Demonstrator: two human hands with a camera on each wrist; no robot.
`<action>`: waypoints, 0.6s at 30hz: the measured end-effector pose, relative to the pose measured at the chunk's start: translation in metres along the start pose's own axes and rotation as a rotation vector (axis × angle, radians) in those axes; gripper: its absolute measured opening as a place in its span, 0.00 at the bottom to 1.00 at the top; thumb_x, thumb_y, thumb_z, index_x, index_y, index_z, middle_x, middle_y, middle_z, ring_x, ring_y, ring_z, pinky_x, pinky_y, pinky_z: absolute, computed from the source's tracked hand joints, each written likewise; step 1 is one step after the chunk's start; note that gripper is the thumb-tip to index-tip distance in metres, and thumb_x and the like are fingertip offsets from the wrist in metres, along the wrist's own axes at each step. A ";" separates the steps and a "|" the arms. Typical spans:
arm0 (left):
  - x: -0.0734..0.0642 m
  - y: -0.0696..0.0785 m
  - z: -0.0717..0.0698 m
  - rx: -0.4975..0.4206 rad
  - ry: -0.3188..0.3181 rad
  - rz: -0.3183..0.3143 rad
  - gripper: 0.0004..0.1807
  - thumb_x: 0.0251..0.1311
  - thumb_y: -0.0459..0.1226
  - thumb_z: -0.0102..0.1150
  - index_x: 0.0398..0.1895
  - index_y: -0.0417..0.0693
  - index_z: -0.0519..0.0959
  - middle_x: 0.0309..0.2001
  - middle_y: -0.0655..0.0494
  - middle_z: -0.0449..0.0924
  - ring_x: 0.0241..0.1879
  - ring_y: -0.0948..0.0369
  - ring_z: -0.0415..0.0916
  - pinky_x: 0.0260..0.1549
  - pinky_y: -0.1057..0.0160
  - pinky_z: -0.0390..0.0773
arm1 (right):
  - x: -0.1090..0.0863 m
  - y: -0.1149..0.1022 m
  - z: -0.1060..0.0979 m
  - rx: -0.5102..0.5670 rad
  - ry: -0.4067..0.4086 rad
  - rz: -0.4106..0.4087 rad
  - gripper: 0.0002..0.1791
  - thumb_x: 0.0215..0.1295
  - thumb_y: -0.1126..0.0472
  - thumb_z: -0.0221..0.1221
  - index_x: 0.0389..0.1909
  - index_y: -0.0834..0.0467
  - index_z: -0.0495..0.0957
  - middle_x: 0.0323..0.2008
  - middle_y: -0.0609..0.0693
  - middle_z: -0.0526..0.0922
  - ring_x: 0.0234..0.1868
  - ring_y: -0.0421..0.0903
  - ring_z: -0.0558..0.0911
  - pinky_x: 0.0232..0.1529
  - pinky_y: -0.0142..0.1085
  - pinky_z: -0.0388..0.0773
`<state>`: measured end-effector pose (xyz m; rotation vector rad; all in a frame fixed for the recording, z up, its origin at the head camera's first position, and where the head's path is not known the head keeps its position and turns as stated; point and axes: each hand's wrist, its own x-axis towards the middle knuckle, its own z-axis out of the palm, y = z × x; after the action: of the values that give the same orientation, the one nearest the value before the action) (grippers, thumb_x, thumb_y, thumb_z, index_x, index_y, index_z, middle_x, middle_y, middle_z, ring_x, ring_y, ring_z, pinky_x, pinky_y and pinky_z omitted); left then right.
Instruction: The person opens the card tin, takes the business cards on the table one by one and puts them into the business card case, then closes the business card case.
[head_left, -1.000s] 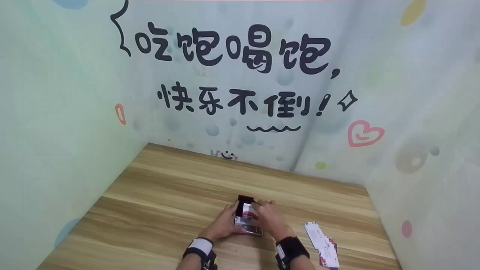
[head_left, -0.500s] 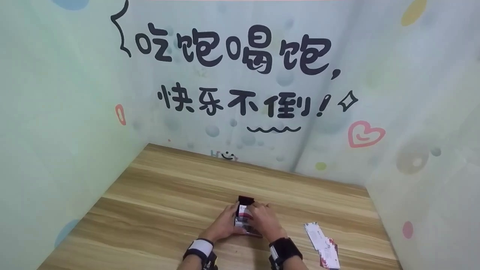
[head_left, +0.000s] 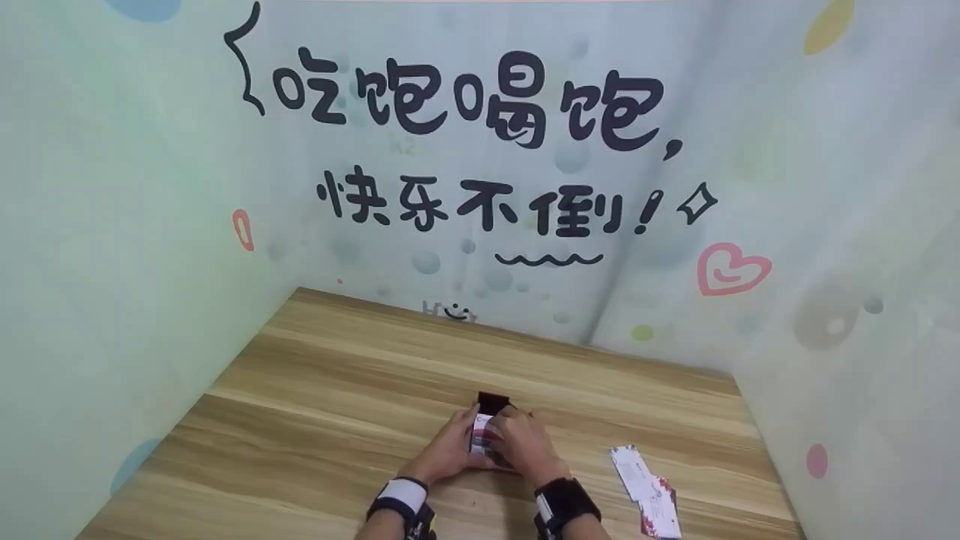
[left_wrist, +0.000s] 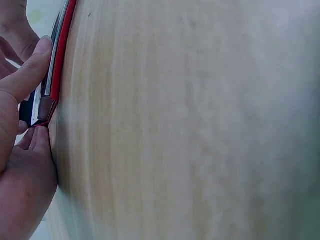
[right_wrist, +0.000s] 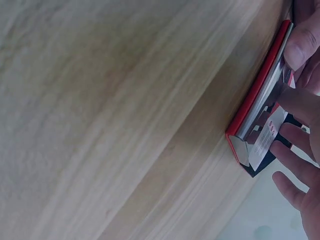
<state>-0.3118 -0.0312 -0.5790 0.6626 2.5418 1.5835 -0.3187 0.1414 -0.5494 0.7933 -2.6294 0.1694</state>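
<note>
Card case [right_wrist: 257, 100] lies open on the desk [head_left: 337, 360] — left hand [head_left: 450, 448] grips it, thumb on the rim, probably to stop sliding. Right hand [head_left: 531, 442] fingers touch the card [right_wrist: 266, 142] inside; pinching or not, can't tell. Loose cards [head_left: 649, 495] sit right — likely parked aside.

Smooth wood grain covers the tabletop [head_left: 337, 375]. At the right of the right-wrist view, the case [right_wrist: 262, 75] has a shiny metallic rim [right_wrist: 270, 85]; its lining [head_left: 493, 405], partly hidden, seems matt. The head view's lower-right cards [head_left: 646, 491] are smooth printed paper.
</note>
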 end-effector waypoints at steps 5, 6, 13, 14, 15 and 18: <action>0.001 0.001 0.000 -0.025 -0.007 0.022 0.57 0.49 0.35 0.76 0.74 0.23 0.49 0.70 0.24 0.56 0.72 0.35 0.56 0.72 0.39 0.56 | -0.005 -0.002 0.003 -0.044 0.045 -0.015 0.06 0.57 0.55 0.70 0.30 0.54 0.87 0.35 0.50 0.85 0.36 0.48 0.84 0.36 0.42 0.76; 0.001 0.001 0.000 -0.022 -0.006 0.021 0.57 0.48 0.35 0.76 0.74 0.23 0.49 0.70 0.24 0.55 0.72 0.35 0.57 0.72 0.39 0.57 | -0.006 -0.003 0.004 -0.045 0.051 -0.019 0.06 0.59 0.56 0.69 0.30 0.55 0.87 0.35 0.50 0.84 0.36 0.48 0.84 0.37 0.43 0.77; 0.003 0.000 0.001 -0.006 -0.002 0.003 0.59 0.48 0.38 0.78 0.75 0.23 0.49 0.71 0.24 0.56 0.71 0.36 0.58 0.72 0.39 0.58 | -0.015 -0.008 0.005 -0.070 0.018 -0.013 0.07 0.68 0.60 0.60 0.35 0.57 0.85 0.42 0.52 0.84 0.44 0.51 0.84 0.45 0.49 0.79; 0.003 -0.001 0.001 0.005 0.000 0.001 0.59 0.47 0.39 0.78 0.75 0.23 0.49 0.70 0.25 0.57 0.71 0.36 0.59 0.72 0.39 0.58 | -0.017 -0.009 0.005 -0.071 0.014 -0.012 0.06 0.67 0.60 0.60 0.34 0.56 0.85 0.42 0.52 0.84 0.44 0.51 0.84 0.45 0.49 0.79; 0.004 -0.001 0.002 0.011 0.000 -0.003 0.60 0.47 0.40 0.78 0.75 0.24 0.49 0.70 0.25 0.58 0.71 0.37 0.60 0.72 0.39 0.59 | -0.018 -0.011 0.005 -0.076 0.014 -0.014 0.06 0.67 0.60 0.60 0.33 0.55 0.85 0.42 0.51 0.84 0.43 0.50 0.83 0.43 0.48 0.78; 0.004 -0.002 0.003 0.021 0.001 -0.007 0.60 0.47 0.41 0.78 0.75 0.24 0.49 0.70 0.26 0.59 0.70 0.38 0.61 0.72 0.40 0.60 | -0.022 -0.014 0.005 -0.084 0.027 -0.012 0.05 0.65 0.60 0.62 0.32 0.55 0.85 0.40 0.50 0.84 0.40 0.49 0.83 0.38 0.45 0.77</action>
<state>-0.3151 -0.0281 -0.5815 0.6551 2.5617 1.5578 -0.2957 0.1393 -0.5629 0.7723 -2.5873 0.0653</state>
